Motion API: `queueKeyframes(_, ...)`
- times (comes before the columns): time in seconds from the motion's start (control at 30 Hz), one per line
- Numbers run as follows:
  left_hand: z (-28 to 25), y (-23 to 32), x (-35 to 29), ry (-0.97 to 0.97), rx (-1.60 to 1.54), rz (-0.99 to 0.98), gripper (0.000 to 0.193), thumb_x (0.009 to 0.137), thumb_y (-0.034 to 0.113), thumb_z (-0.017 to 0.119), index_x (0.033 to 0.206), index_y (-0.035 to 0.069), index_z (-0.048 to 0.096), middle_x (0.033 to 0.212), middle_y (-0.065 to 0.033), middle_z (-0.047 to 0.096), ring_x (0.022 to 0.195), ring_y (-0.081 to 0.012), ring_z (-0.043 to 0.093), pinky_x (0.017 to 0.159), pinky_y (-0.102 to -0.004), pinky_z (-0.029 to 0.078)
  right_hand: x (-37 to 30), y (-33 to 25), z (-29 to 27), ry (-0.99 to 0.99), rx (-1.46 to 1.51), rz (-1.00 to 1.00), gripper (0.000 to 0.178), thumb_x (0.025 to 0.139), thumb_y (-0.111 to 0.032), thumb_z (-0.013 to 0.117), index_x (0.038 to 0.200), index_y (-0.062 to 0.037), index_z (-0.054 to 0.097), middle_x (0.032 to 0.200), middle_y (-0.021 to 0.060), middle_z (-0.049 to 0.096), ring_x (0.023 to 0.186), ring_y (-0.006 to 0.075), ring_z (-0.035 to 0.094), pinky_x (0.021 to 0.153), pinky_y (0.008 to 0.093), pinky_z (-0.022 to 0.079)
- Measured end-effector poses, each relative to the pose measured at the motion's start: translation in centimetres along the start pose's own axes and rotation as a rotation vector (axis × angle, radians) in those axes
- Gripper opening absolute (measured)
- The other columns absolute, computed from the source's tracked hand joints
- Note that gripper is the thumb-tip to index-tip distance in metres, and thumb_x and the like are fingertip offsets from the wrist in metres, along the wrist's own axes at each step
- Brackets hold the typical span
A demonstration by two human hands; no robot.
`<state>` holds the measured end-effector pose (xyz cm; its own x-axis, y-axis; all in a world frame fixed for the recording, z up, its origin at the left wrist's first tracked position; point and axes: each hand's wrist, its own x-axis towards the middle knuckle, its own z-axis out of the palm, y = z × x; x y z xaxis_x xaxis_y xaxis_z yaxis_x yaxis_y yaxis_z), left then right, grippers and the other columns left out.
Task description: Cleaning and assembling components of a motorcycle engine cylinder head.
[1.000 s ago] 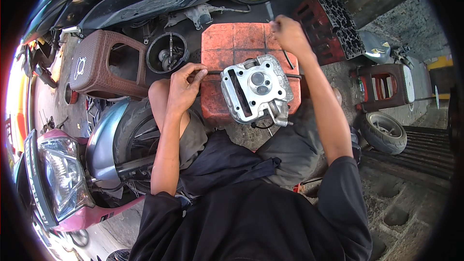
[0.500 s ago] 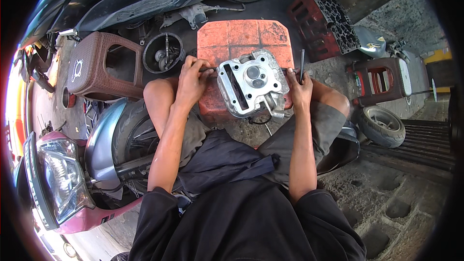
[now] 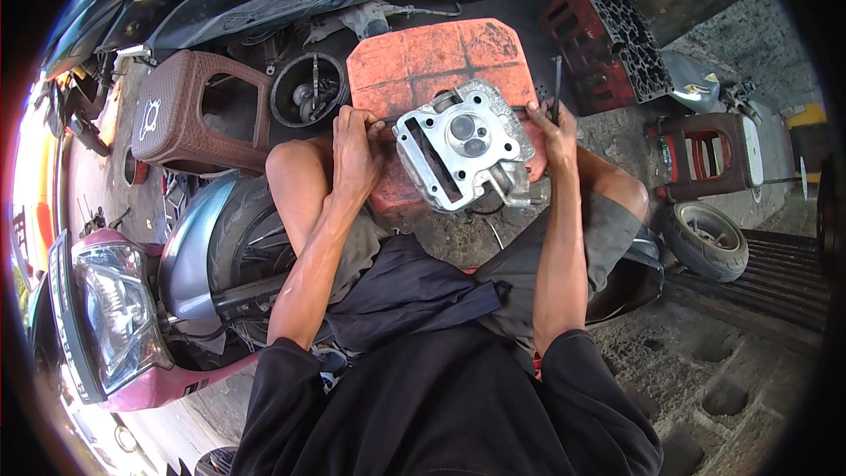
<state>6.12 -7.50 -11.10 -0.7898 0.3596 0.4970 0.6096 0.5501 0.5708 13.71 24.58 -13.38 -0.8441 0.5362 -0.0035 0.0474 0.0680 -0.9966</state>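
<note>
As the cylinder head (image 3: 463,152) is turned, seemingly repositioned, a rod (image 3: 556,88) is gripped by the right hand (image 3: 556,136), the left hand's (image 3: 354,150) hold unclear.

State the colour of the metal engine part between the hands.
The engine part is silver-grey, with a dark slot; the head view shows it best.

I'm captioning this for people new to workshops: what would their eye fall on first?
Probably the shiny engine part, mid-picture, over the orange stand and between the left hand and the right hand. Next, perhaps, the big headlight at the lower left, set in a pink motorbike front.
</note>
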Motion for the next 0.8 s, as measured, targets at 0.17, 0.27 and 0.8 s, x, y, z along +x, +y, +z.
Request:
queueKeyframes(0.17,0.6,1.3,0.0,0.030,-0.028,-0.109,0.013,0.082,-0.008,0.058,0.091,-0.001,0.053,0.089,-0.0188,0.052,0.083,-0.0376,0.051,0.074,-0.0462,0.041,3.8,-1.8,-0.3,-0.124,0.048,0.019,0.032,0.082,-0.016,0.079,0.071,-0.0117,0.050,0.067,-0.0085,0.045,0.061,0.0035,0.038,0.054,0.0214,0.029)
queueKeyframes(0.27,0.9,2.4,0.1,0.042,0.025,-0.130,0.012,0.082,-0.008,0.058,0.091,-0.001,0.054,0.091,-0.0196,0.053,0.085,-0.0384,0.052,0.075,-0.0474,0.041,5.0,-2.0,-0.5,-0.185,0.079,0.051,0.028,0.085,-0.018,0.076,0.073,-0.0111,0.051,0.069,-0.0066,0.049,0.062,0.0036,0.041,0.055,0.0211,0.031)
queueKeyframes(0.8,0.7,8.6,-6.4,0.110,0.028,-0.303,0.011,0.085,-0.004,0.055,0.096,-0.003,0.053,0.094,-0.0215,0.052,0.089,-0.0410,0.049,0.077,-0.0497,0.039,6.2,-3.4,-1.0,-0.495,0.107,0.076,0.027,0.078,-0.014,0.081,0.074,-0.0074,0.055,0.070,-0.0028,0.055,0.063,0.0085,0.054,0.061,0.0230,0.043)
